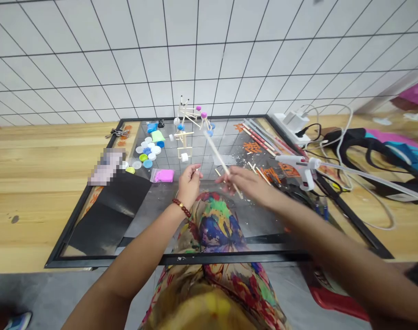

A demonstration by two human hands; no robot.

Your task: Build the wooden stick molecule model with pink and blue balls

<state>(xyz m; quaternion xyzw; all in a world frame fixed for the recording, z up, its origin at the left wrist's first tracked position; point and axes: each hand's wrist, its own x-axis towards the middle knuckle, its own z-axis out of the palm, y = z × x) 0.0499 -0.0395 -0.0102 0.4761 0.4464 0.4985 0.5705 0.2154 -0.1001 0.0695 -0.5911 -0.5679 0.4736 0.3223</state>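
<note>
My left hand (pixel 189 181) is pinched shut on a short wooden stick piece above the glass-topped frame (pixel 91 192). A red bead bracelet circles that wrist. My right hand (pixel 245 181), blurred by motion, grips a long pale stick (pixel 220 156) that slants up and to the left. Beyond both hands stand small stick models with bottle caps (pixel 191 123). Short stick pieces (pixel 253 168) lie on the glass by my right hand.
Coloured bottle caps (pixel 147 153), a pink bag (pixel 163 175) and a black sheet (pixel 108 211) lie left. A white glue gun (pixel 303 167), long sticks (pixel 264 135), a power strip (pixel 291 121) and cables sit right. A tiled wall rises behind.
</note>
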